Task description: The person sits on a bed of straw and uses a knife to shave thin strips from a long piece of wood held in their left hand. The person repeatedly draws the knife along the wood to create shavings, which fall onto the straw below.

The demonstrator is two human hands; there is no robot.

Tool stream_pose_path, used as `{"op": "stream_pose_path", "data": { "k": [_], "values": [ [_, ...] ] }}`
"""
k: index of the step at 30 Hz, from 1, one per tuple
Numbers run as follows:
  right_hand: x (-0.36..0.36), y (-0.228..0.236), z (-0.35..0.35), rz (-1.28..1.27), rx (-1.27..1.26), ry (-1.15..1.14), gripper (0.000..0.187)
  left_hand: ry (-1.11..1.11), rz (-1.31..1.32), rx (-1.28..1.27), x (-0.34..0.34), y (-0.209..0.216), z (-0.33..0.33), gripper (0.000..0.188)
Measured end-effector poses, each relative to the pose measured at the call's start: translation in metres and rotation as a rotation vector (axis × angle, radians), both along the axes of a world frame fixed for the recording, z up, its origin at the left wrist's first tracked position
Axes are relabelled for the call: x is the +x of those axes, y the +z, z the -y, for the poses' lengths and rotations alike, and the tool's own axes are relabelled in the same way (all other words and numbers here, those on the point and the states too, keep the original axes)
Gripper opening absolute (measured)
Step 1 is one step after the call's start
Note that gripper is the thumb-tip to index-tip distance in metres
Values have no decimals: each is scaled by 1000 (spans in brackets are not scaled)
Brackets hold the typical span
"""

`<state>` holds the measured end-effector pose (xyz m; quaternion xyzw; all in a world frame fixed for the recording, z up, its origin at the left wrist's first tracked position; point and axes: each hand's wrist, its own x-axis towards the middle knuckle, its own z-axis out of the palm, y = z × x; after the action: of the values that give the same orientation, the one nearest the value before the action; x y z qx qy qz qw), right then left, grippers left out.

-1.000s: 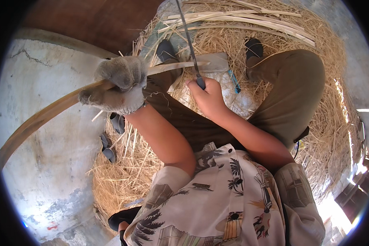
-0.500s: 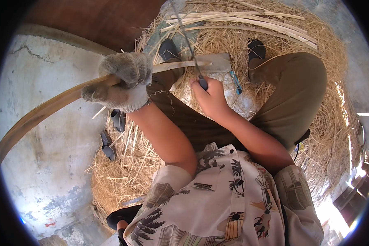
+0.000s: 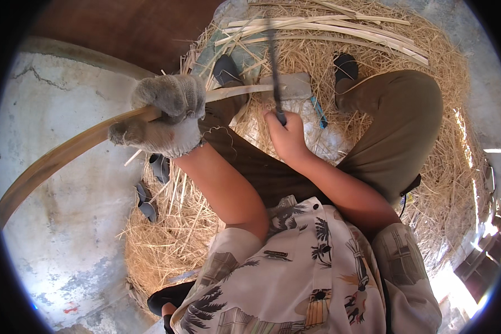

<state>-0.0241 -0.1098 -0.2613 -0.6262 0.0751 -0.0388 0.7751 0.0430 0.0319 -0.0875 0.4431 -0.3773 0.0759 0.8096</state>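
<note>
My left hand (image 3: 162, 114), in a worn, dirty knit glove, is closed round a long, curved bamboo strip (image 3: 67, 146). The strip's brown length bends down past the left side, and its pale, thinner end reaches right over a flat grey-brown block (image 3: 298, 86) between my feet. In my bare right hand (image 3: 289, 138) is a long, narrow knife (image 3: 275, 67), gripped by its dark handle. The blade points away from me and crosses the strip near its pale end. Whether the blade touches the strip I cannot tell.
Straw-like shavings (image 3: 440, 167) spread around my legs. Several pale split strips (image 3: 362, 34) lie at the far side. A blue tool, perhaps a cutter (image 3: 319, 112), rests beside the block. Dark sandals (image 3: 146, 201) sit by the worn wall (image 3: 55, 183) at the left.
The knife has swung to the right, its blade now standing nearly straight away from me. My right hand shifted slightly right and down; my left hand and the strip stay nearly still.
</note>
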Motion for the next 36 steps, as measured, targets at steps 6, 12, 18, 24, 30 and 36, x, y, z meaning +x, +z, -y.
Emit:
{"op": "stream_pose_path", "data": {
  "k": [6,12,18,24,30,36],
  "values": [
    [3,4,4,-257,-211,206,41,-106,28,2,2,-1,-14,78],
    [-3,29,6,50,21,-17,37,-173,95,23,4,-3,-7,81],
    [2,5,4,-407,-291,330,42,-153,48,8,1,-1,-9,80],
    [-1,16,-5,7,-33,43,47,-124,59,-16,0,1,3,80],
    [8,0,10,-371,-283,304,41,54,-84,-64,-2,5,2,78],
    [0,28,10,-114,-373,230,40,19,-93,-70,2,5,-8,79]
  ]
}}
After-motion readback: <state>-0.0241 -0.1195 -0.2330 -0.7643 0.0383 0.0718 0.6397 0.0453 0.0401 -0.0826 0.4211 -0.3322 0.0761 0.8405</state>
